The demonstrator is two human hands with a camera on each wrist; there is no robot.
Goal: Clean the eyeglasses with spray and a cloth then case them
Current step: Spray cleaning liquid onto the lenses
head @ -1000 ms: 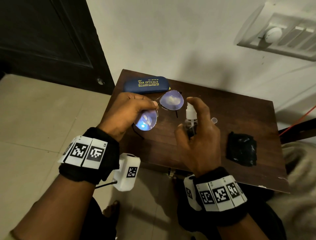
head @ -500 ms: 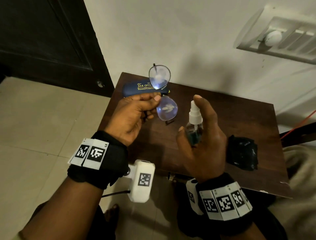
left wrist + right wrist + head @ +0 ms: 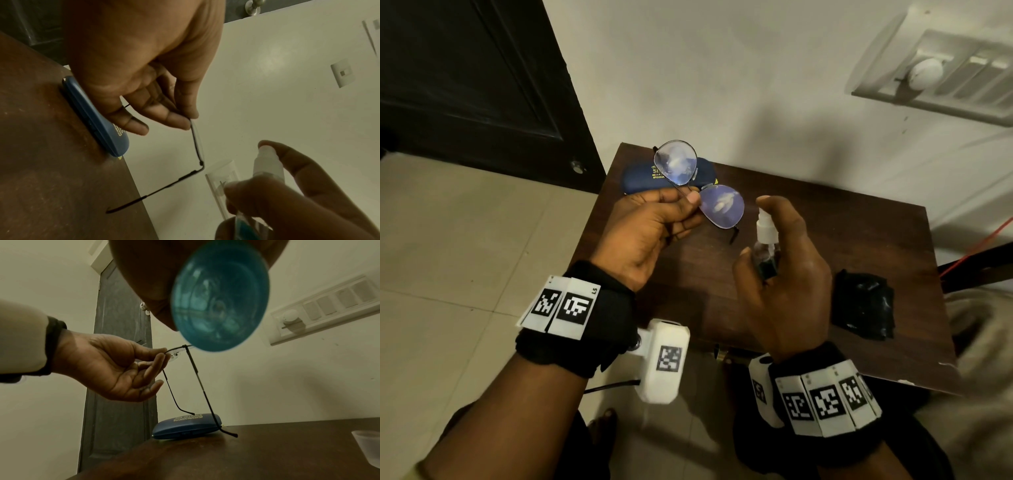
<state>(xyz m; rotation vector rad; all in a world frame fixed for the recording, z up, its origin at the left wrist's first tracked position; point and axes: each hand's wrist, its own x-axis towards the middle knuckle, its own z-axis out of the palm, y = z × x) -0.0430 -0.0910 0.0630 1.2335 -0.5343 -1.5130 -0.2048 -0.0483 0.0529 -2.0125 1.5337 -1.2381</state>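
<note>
Left hand (image 3: 650,228) fingers pinch thin wire-framed eyeglasses (image 3: 700,183) by the bridge, above dark wooden surface (image 3: 859,233); right hand (image 3: 782,274) grips small clear spray bottle (image 3: 765,245), forefinger on nozzle. Risk: loose pinch lets glasses swing, spray misses lenses

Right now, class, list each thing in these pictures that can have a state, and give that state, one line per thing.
eyeglasses: temples unfolded, both lenses wet with spray, held up above the table.
left hand: pinches the eyeglasses at the bridge.
spray bottle: cap off, upright, forefinger on the pump.
right hand: grips the spray bottle.
case: closed, lying on the table.
cloth: crumpled, untouched on the table.
bottle cap: off, standing on the table.
</note>
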